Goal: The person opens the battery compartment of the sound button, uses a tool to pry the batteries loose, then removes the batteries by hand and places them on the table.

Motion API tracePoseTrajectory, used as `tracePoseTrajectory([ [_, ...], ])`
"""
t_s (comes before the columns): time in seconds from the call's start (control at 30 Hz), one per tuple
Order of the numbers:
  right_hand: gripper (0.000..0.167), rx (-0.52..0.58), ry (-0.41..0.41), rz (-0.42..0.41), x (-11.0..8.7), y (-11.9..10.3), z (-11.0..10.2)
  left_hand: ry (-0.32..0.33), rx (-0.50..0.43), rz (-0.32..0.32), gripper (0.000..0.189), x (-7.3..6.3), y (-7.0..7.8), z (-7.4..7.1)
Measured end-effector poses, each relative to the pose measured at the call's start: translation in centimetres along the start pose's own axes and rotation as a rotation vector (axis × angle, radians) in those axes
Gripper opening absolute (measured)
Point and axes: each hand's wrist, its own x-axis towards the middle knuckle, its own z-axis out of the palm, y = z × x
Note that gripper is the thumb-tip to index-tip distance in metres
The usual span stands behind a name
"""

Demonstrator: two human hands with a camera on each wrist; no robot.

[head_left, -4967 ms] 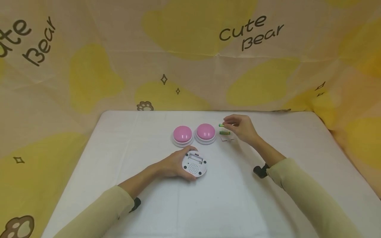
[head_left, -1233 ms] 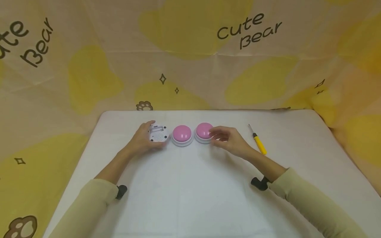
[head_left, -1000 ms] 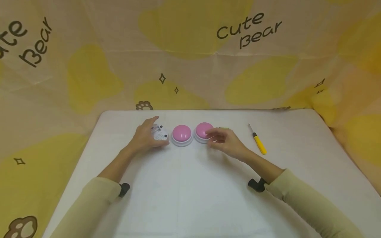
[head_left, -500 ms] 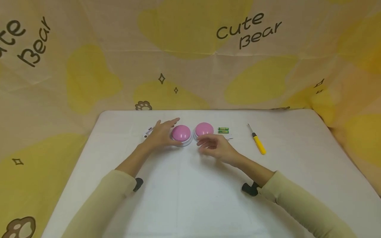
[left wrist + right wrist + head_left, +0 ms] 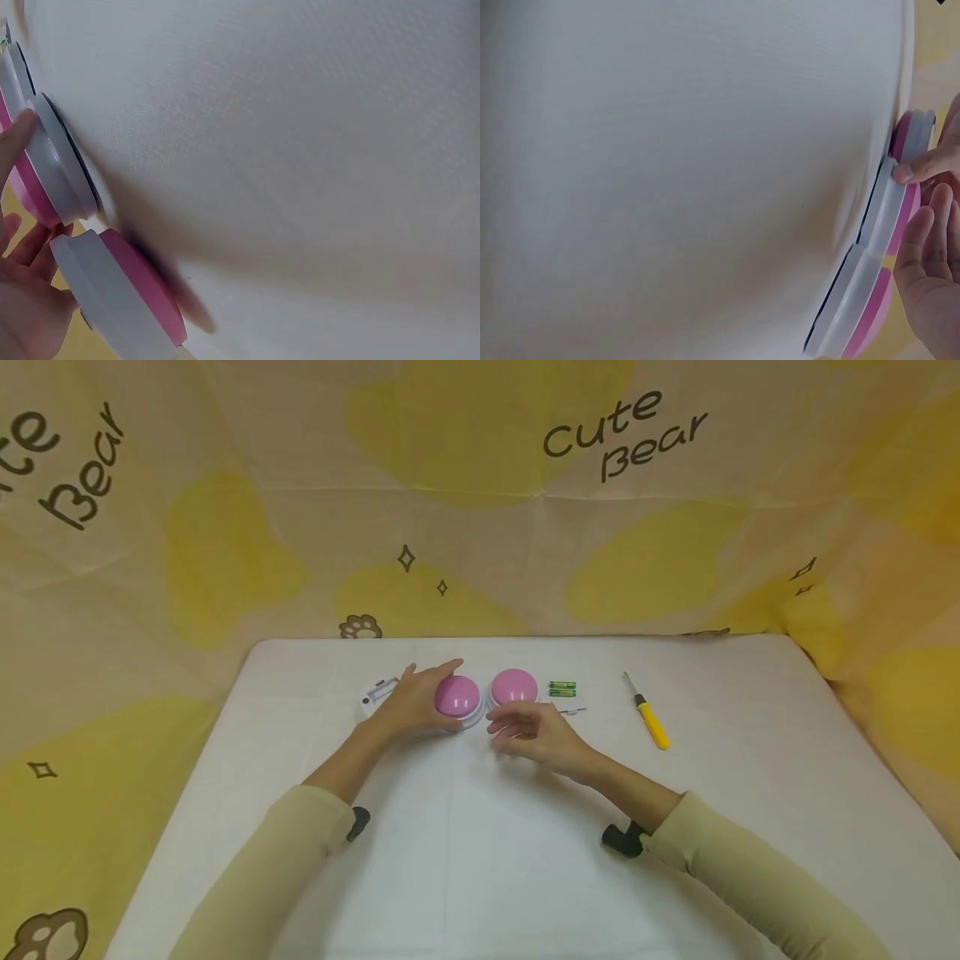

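Note:
My left hand (image 5: pixel 416 697) spans the middle pink push button (image 5: pixel 457 695), thumb at the front of its white base and fingers round the far side. In the left wrist view the thumb (image 5: pixel 22 129) rests against that base. Left of it, partly hidden by the same hand, lies an overturned push button (image 5: pixel 381 688), its battery compartment facing up. My right hand (image 5: pixel 542 739), fingers loosely bent and holding nothing, hovers just in front of a second upright pink push button (image 5: pixel 514 686).
Two green batteries (image 5: pixel 562 689) lie side by side right of the buttons, with a small white cover (image 5: pixel 570 704) in front of them. Farther right is a screwdriver (image 5: pixel 652 723) with a yellow handle. A printed cloth (image 5: pixel 480 527) stands behind the white table (image 5: pixel 480 860).
My left hand set the overturned button down at the left, let go, and moved right onto the middle button. My right hand left the batteries and came left toward the front of the right button.

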Motion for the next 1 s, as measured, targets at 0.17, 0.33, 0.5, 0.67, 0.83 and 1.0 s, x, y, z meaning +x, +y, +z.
tracePoseTrajectory([
  [0.17,0.041,-0.013,-0.005,0.005,0.1,0.1,0.2,-0.009,-0.052,-0.042,0.095,-0.1,0.0,0.1],
  [0.33,0.040,-0.028,0.007,0.022,0.1,-0.1,-0.1,-0.010,-0.096,-0.045,0.095,-0.4,0.2,0.0],
  [0.5,0.040,-0.030,0.004,0.046,-0.3,-0.3,-0.6,0.000,-0.120,0.012,0.092,-1.1,0.7,-0.5],
  [0.67,0.038,0.012,0.012,0.041,-0.7,-0.5,-1.3,0.069,-0.144,0.063,0.090,-1.7,1.2,-1.2],
  [0.83,0.035,0.025,0.050,0.046,-0.9,-0.4,-1.9,0.138,-0.326,0.088,0.089,-2.4,1.6,-1.4],
  [1.0,0.034,0.038,0.058,0.032,-1.0,-0.4,-1.9,0.141,-0.570,0.103,0.086,-3.2,2.2,-1.0],
])
